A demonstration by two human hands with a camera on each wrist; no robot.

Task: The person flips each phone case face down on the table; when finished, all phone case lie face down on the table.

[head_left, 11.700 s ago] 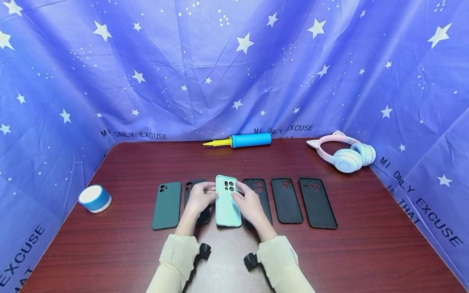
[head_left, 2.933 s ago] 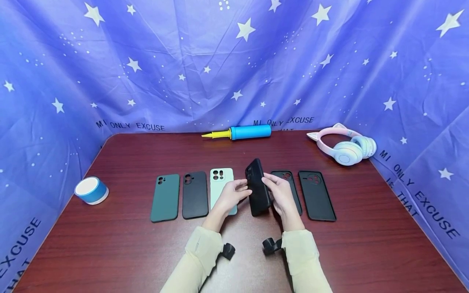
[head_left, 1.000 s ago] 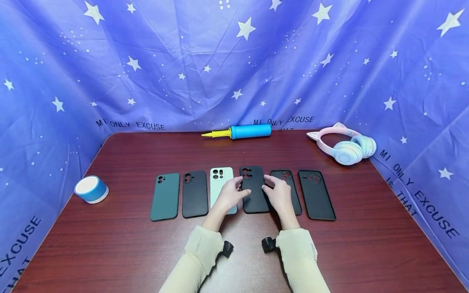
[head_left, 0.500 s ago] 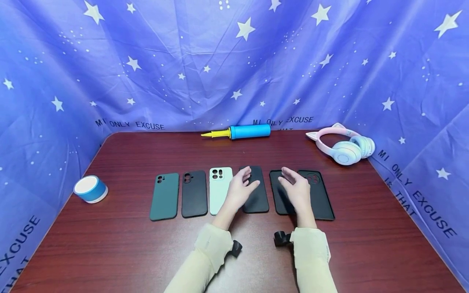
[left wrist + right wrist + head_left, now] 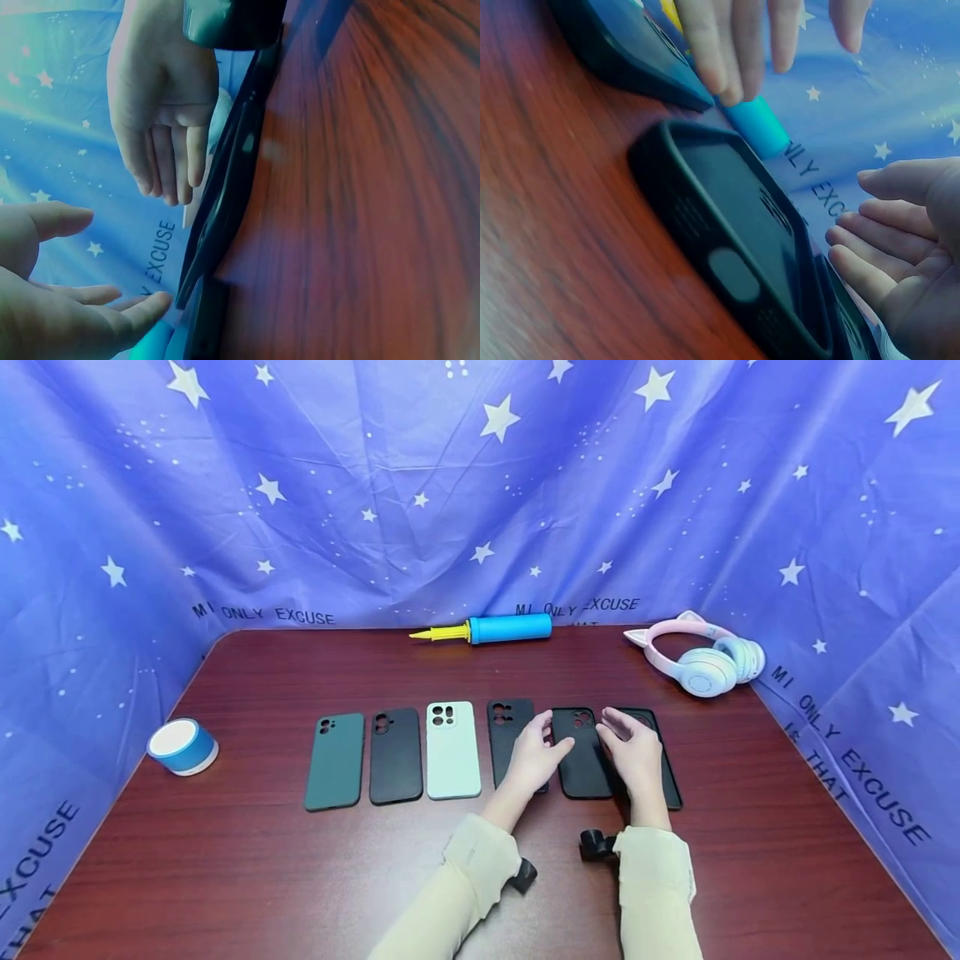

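A person's left hand point(image 5: 531, 757) and right hand point(image 5: 637, 758) hover above the worktop point(image 5: 300, 877), fingers loosely extended and gripping nothing. Between them, just beside the fingers, a black phone case point(image 5: 585, 770) lies hollow side up, its long axis running away from the person, camera-cutout end farthest. Beyond lie a blue-and-yellow hand pump point(image 5: 512, 629) and cat-ear headphones point(image 5: 707, 675).
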